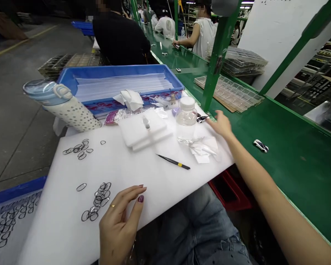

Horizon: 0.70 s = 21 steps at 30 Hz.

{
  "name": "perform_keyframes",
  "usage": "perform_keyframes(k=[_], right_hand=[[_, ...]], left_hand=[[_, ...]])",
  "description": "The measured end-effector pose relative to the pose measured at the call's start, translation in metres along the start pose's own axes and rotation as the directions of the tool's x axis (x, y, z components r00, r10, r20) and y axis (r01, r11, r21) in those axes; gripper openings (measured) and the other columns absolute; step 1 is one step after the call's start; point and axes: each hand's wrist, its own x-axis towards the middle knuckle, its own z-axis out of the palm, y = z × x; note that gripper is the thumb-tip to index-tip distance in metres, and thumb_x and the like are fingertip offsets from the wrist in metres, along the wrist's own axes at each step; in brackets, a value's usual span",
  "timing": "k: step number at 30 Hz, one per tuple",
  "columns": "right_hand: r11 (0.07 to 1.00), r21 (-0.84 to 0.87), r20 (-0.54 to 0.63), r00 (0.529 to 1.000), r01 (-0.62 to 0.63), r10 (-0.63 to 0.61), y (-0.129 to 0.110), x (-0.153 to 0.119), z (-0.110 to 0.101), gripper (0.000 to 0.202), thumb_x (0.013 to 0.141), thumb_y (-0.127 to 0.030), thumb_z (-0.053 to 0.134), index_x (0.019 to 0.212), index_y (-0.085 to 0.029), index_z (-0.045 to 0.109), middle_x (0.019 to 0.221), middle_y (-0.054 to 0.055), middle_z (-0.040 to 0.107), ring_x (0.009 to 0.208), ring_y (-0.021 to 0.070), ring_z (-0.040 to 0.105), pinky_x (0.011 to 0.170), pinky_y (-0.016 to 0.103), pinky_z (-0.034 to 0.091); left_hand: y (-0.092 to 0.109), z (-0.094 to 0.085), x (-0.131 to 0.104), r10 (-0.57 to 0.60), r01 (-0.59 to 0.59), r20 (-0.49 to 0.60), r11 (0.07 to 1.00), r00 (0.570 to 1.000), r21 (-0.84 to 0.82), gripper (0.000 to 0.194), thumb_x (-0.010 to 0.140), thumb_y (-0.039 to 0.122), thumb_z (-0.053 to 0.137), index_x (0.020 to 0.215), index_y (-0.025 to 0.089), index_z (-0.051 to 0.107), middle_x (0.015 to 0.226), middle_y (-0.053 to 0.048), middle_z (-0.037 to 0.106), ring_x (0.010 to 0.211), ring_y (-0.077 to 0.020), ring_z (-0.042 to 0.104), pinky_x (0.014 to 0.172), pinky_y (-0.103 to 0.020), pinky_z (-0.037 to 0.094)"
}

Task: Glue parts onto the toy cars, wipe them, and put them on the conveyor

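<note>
My left hand [120, 220] rests at the near side of the white work surface [154, 180], fingers slightly bent and thumb apart, holding nothing. Left of it lies a cluster of thin dark rings [101, 195]. My right hand [221, 124] is stretched out to the surface's far right edge. Its fingertips are at one end of a small white-and-black toy car [202, 119], seemingly gripping it; part of the grip is hidden. A clear bottle with a white cap [185, 123] stands just left of that car. Black tweezers [173, 161] with a yellow band lie between the hands.
White foam blocks [143, 129], crumpled tissue [205, 148] and more rings [78, 148] share the surface. A dotted flask [68, 110] leans by a blue bin [121, 68]. Another toy car [260, 145] sits on the green belt [295, 165], beside a green post [216, 62]. Co-workers sit farther along.
</note>
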Motion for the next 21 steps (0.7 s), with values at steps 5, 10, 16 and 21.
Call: perform_keyframes(k=[5,10,16,21], right_hand=[[1.0,0.022,-0.023,1.0,-0.001,0.001,-0.042,0.019,0.029,0.049,0.069,-0.042,0.082,0.102,-0.014,0.058,0.104,0.017,0.069,0.11,0.0373,0.063,0.095,0.052,0.048],[0.994,0.103,-0.097,0.995,0.017,-0.007,-0.019,-0.043,-0.009,0.061,0.069,-0.041,0.076,0.119,-0.015,0.052,0.106,0.018,0.068,0.105,0.0396,0.062,0.094,0.059,0.045],[0.681,0.502,-0.03,0.798,0.533,-0.603,-0.067,-0.156,-0.033,0.074,0.073,-0.039,0.073,0.135,-0.013,0.043,0.122,0.014,0.063,0.109,0.0255,0.059,0.099,0.037,0.048],[0.382,0.613,0.257,0.283,0.692,-0.924,-0.117,-0.174,-0.006,0.078,0.074,-0.033,0.079,0.138,-0.005,0.045,0.117,0.014,0.068,0.105,0.0262,0.06,0.099,0.036,0.049]], left_hand=[[-0.003,0.0,-0.002,-0.025,0.026,-0.031,0.999,0.999,0.02,0.016,0.089,0.038,0.064,0.096,0.027,0.072,0.106,-0.003,0.071,0.105,-0.026,0.066,0.091,-0.039,0.054],[0.001,0.0,-0.001,0.031,-0.041,0.07,0.987,0.997,0.155,0.024,0.087,0.045,0.066,0.104,0.029,0.07,0.109,-0.004,0.07,0.101,-0.0278,0.067,0.089,-0.042,0.054],[-0.002,-0.003,0.007,0.108,-0.201,0.302,0.933,0.947,0.298,0.07,0.08,0.058,0.068,0.143,0.034,0.048,0.139,-0.009,0.058,0.117,-0.0366,0.063,0.096,-0.053,0.054],[-0.016,-0.008,0.005,0.191,-0.319,0.351,0.877,0.917,0.358,0.082,0.084,0.057,0.062,0.156,0.034,0.03,0.153,-0.011,0.046,0.135,-0.0395,0.05,0.105,-0.058,0.049]])
